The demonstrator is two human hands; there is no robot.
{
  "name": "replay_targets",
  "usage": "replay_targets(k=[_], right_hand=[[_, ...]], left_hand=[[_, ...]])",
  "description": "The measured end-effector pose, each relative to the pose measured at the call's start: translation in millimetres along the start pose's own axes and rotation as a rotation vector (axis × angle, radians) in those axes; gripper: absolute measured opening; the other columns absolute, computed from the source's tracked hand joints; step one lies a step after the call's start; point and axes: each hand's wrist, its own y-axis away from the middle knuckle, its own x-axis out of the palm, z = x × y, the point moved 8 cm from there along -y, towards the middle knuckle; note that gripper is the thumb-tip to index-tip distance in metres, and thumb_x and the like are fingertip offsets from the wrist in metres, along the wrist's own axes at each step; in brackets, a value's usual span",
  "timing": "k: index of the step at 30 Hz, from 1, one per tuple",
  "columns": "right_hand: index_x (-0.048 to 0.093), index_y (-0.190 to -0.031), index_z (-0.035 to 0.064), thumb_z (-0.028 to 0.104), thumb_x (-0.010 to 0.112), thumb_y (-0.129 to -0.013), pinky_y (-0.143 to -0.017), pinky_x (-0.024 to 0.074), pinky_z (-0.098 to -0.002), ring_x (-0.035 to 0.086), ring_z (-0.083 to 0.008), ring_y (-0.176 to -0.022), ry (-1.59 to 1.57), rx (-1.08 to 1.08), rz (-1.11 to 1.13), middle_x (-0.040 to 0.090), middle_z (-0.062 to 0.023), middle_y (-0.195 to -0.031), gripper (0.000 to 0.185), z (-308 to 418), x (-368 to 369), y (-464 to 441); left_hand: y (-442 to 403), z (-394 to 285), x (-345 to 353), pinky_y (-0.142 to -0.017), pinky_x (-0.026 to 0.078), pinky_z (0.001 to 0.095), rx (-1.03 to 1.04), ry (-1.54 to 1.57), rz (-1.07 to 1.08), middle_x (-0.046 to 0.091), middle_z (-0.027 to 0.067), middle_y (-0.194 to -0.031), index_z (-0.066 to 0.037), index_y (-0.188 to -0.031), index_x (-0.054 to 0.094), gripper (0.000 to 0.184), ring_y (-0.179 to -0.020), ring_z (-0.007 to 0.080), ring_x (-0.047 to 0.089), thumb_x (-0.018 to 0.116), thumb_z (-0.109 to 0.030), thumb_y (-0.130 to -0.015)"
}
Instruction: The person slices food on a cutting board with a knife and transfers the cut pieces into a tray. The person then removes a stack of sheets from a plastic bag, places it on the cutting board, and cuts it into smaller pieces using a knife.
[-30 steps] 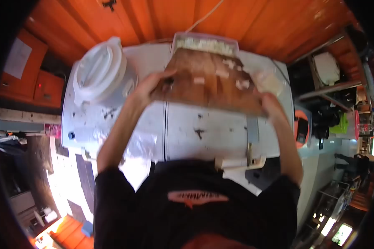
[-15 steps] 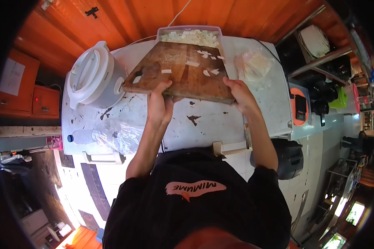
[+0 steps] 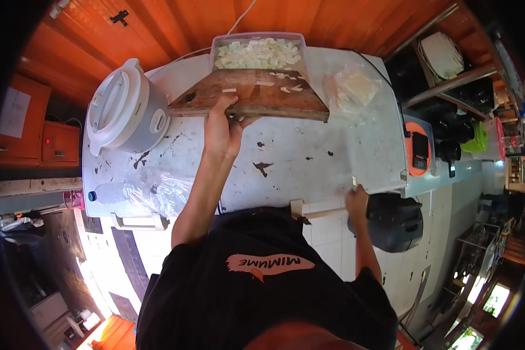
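Observation:
My left hand [image 3: 223, 129] holds a brown wooden cutting board [image 3: 256, 96] from its near edge, thumb on top and fingers underneath. The board is raised and tilted. Several small white pieces [image 3: 265, 83] lie on its surface. Just past its far edge stands a clear plastic tub [image 3: 302, 51] filled with white cut pieces [image 3: 256, 53]. My right hand [image 3: 357, 202] is at the front right edge of the table, its fingers curled. A small pale tip shows above the fist, but motion blur hides what it is.
A white rice cooker [image 3: 122, 111] stands at left on the worn white table [image 3: 297, 169]. A bottle [image 3: 108, 192] and clear plastic wrap [image 3: 160, 195] lie at front left. A plastic bag with pale contents [image 3: 356, 87] sits at right. A black bin [image 3: 394, 221] stands below the edge.
My right hand has let go of the board and moved down and right to the table's front edge. The board, now held by my left hand alone, is tilted differently, showing more of the tub.

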Motion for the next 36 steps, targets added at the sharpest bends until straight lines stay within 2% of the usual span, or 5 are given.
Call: replay_targets(k=[3,4,7,16,36], right_hand=[[0.051,-0.078,0.0016,0.027,0.049,-0.097,-0.049,0.0360,-0.0330,0.038,-0.0127,-0.055,-0.474,-0.093,0.065,0.042,0.0005,-0.062,0.032,27,-84,-30],[0.052,-0.076,0.0037,0.038,0.039,-0.101,-0.049,0.0326,-0.0292,0.037,-0.0106,-0.055,-0.477,0.201,0.295,0.040,0.0011,-0.061,0.044,24,-101,-46],[0.058,-0.081,0.0071,0.038,0.038,-0.103,-0.053,0.0355,-0.0227,0.044,-0.0069,-0.056,-0.321,-0.135,0.324,0.046,0.0043,-0.061,0.043,127,-174,-97],[0.059,-0.075,-0.0046,0.035,0.047,-0.099,-0.065,0.0427,-0.0457,0.053,-0.0438,-0.068,0.255,-0.699,0.661,0.059,-0.0265,-0.074,0.048,319,-96,-176],[0.064,-0.076,-0.0051,0.053,0.040,-0.097,-0.069,0.0473,-0.0449,0.060,-0.0403,-0.068,0.215,-0.733,0.759,0.059,-0.0244,-0.066,0.067,360,-34,-198]], left_hand=[[-5,3,-5,-0.084,0.057,0.0499,-0.002,-0.004,-0.016,0.061,0.0143,-0.111,0.001,-0.112,0.054,0.030,-0.100,0.0285,0.064,0.055,-0.010,-0.084],[-8,2,-5,-0.084,0.057,0.0501,0.002,-0.006,-0.017,0.062,0.0142,-0.110,0.001,-0.111,0.055,0.029,-0.100,0.0284,0.064,0.055,-0.009,-0.084],[-8,7,-6,-0.084,0.057,0.0502,-0.006,-0.020,0.001,0.063,0.0135,-0.108,0.001,-0.108,0.056,0.025,-0.099,0.0282,0.065,0.054,-0.009,-0.085],[-10,4,-17,-0.078,0.058,0.0491,-0.030,-0.022,-0.023,0.064,0.0132,-0.108,-0.001,-0.105,0.056,0.021,-0.093,0.0274,0.067,0.052,-0.006,-0.085],[-6,-5,-13,-0.082,0.057,0.0481,-0.089,-0.012,-0.056,0.058,0.0114,-0.118,-0.001,-0.127,0.046,0.044,-0.105,0.0273,0.062,0.051,-0.005,-0.084]])
